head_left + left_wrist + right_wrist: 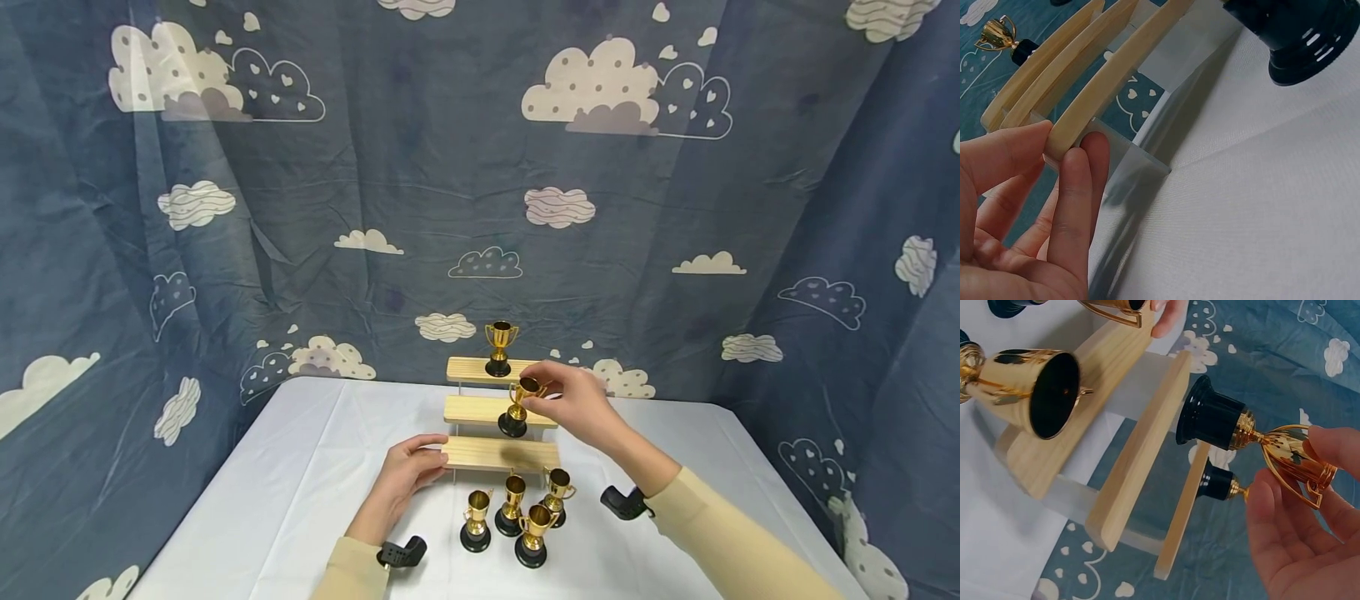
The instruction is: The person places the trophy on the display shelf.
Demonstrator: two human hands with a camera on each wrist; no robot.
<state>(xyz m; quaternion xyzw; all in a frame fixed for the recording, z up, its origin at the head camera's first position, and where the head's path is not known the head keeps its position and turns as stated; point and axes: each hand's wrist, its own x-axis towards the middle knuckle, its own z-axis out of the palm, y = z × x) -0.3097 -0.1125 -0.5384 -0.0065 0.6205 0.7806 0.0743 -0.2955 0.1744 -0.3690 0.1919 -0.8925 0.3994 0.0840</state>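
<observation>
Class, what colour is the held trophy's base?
The base is black, clearest in the right wrist view.

Upper limbs of a person, clothed to the forearms. The left sleeve [348,573] and right sleeve [738,537] are of plain, pale yellow-beige cloth, long in cut, each ending at a straight-edged cuff short of the wrist. Beyond the cuffs, a black left wrist camera [405,552] and a matching right wrist camera [624,503] are worn, each a compact, smooth, rounded and slightly bent housing projecting from the inner side of the wrist. The left hand [405,475] and right hand [579,400] are bare, the fingers [1071,206] ungloved.
</observation>
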